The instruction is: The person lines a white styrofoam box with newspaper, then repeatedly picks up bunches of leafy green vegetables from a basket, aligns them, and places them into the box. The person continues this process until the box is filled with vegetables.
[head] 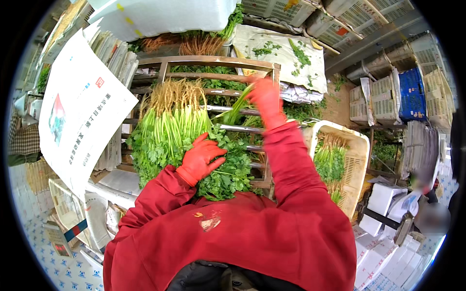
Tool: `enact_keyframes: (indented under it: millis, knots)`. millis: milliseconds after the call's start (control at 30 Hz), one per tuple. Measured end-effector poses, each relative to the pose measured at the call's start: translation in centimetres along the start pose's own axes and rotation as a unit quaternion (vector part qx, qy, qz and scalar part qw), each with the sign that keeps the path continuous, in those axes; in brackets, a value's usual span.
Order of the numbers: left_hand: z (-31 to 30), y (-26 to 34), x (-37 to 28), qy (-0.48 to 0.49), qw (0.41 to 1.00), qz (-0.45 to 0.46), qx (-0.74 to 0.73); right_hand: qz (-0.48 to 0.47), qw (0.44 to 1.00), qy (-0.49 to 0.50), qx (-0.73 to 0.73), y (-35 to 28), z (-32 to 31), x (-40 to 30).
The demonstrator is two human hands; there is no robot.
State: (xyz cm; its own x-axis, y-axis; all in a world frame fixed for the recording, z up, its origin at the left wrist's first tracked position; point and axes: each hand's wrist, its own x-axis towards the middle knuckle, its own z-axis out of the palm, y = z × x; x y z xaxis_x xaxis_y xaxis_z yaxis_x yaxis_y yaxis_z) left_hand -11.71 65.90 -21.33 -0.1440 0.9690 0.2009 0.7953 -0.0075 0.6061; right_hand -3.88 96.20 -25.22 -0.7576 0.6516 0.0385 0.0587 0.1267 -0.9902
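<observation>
My left hand [203,159], in a red-orange rubber glove, lies with spread fingers on the leaves of a pile of leafy green herbs [174,127] that looks like coriander or celery. The pile rests on a metal-barred rack [225,59], its pale roots pointing away from me and its leaves towards me. My right hand [265,98], gloved the same way and blurred by motion, is above the rack's right side. A few green stalks [238,105] are held in its fingers and hang to the left, apart from the pile's roots.
A cream plastic crate [358,163] of bundled greens stands at right. Beyond the rack are a cloth [287,54] with loose sprigs and a white foam box [164,18]. A large printed sheet [82,109] stands at left beside stacked papers. Crates, including a blue one [412,94], line the right.
</observation>
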Motion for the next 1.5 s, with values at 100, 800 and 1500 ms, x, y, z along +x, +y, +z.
enact_keyframes:
  millis: [100, 800, 1500]
  knots:
    - [0.5, 0.2, -0.5, 0.012, 1.0, -0.013, -0.015, -0.017, 0.959, 0.244, 0.142, -9.9, -10.4, 2.1]
    - [-2.8, 2.4, -0.5, 0.023, 0.996, 0.055, -0.072, -0.103, 0.93, 0.214, -0.28, -30.5, -18.0, -1.7]
    - [-8.0, -3.6, -9.0, 0.143, 0.985, -0.092, 0.019, 0.076, 0.945, 0.002, -0.318, -5.2, 17.0, -13.1]
